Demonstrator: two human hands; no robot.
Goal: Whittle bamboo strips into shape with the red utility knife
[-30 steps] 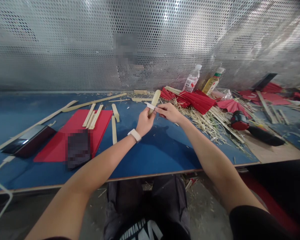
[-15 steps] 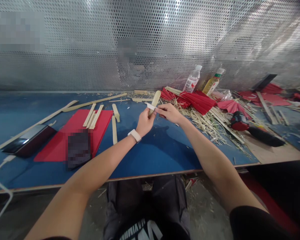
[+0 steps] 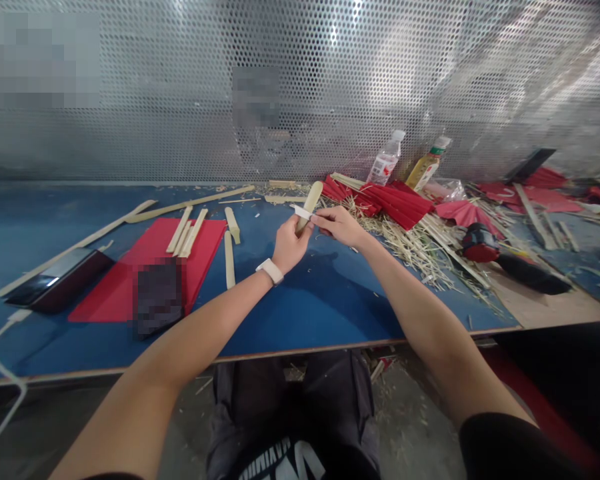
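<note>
My left hand (image 3: pixel 291 240) is closed around the lower part of a flat bamboo strip (image 3: pixel 314 195), whose rounded end points up and away from me. My right hand (image 3: pixel 337 225) pinches a small white blade-like piece (image 3: pixel 301 212), too small to name surely. It lies across the strip just above my left fingers, its pointed end toward the left. Both hands meet over the blue tabletop (image 3: pixel 300 313). Left of them lie a short notched bamboo piece (image 3: pixel 233 225) and a narrow bamboo strip (image 3: pixel 229 260).
A red sheet (image 3: pixel 125 280) carries several bamboo strips (image 3: pixel 194 233) and a blurred dark object. A phone (image 3: pixel 57 280) lies farther left. To the right are wood shavings (image 3: pixel 415 250), red pleated fabric (image 3: pixel 397 203), two bottles and a power tool (image 3: pixel 480 243). A perforated metal wall stands behind.
Both hands keep almost the same pose on the bamboo strip and the white piece. The view has shifted only very slightly.
</note>
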